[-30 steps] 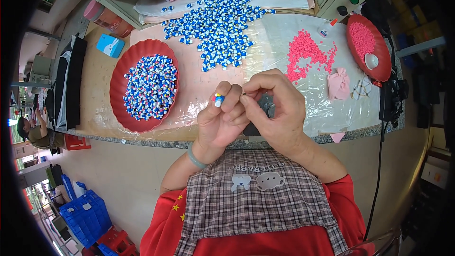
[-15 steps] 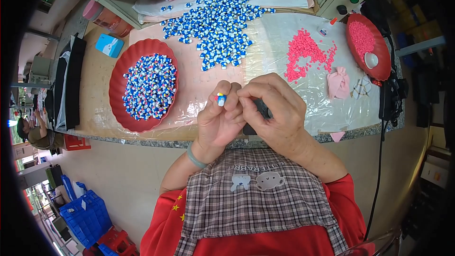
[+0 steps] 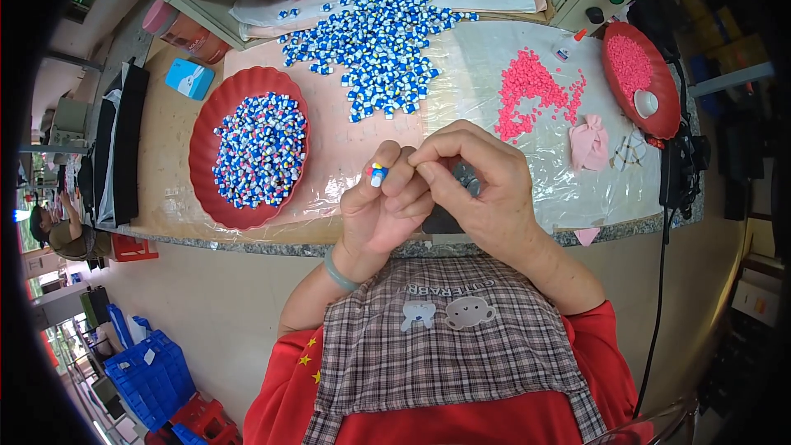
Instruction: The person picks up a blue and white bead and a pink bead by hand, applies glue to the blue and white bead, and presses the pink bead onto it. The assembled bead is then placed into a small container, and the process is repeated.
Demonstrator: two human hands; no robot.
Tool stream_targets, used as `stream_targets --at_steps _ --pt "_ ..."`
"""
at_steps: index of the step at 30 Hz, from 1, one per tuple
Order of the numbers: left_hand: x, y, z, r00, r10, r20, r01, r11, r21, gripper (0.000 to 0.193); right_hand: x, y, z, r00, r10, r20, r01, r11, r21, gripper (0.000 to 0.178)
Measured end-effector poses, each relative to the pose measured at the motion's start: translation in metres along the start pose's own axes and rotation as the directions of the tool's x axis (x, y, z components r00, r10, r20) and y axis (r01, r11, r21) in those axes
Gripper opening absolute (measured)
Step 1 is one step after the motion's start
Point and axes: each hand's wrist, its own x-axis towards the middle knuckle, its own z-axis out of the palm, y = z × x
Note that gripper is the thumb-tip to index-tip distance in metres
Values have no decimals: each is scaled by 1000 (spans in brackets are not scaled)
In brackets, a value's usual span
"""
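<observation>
My left hand (image 3: 379,210) is closed, pinching a small blue-and-white plastic figure (image 3: 378,175) with bits of yellow and pink between thumb and forefinger. My right hand (image 3: 486,181) is beside it, thumb and forefinger pressed together against the left fingers; whatever they hold is too small or hidden to tell. Ahead of my hands, many similar blue-and-white figures (image 3: 383,49) lie heaped on the table. A red scalloped bowl (image 3: 206,189) to the left is filled with figures that show pink bits. Loose small pink pieces (image 3: 527,86) are spread out to the right.
A second red bowl (image 3: 669,119) at the far right holds pink pieces and a small white cup (image 3: 645,103). Near it are a small glue bottle (image 3: 565,49) and a knotted pink cloth (image 3: 588,144). A metal cabinet (image 3: 589,0) with button lights stands behind; a blue box (image 3: 189,79) lies left.
The small figure has shifted slightly left and turned a little in my left fingers. My right fingertips have moved slightly and stay pinched by the left hand.
</observation>
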Motion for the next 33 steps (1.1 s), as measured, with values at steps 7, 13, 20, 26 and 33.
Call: stream_targets --at_steps 7,13,20,26,33 --pt "-5 50 7 996 83 -12 -81 988 129 13 -26 0 -15 936 73 344 -69 997 -23 19" --pt "-1 66 -9 872 383 -304 31 577 816 17 -48 15 -33 855 -31 518 180 954 -240 19" --pt "32 59 -40 913 383 141 183 -693 697 16 -52 20 -75 948 77 310 39 935 -353 10" --pt "42 66 -41 951 257 172 124 -826 550 10 -54 66 -111 979 203 -33 -183 791 -584 11" --pt "48 56 -43 965 178 195 79 -900 428 10 -51 91 -102 978 157 -134 -207 722 -661 10"
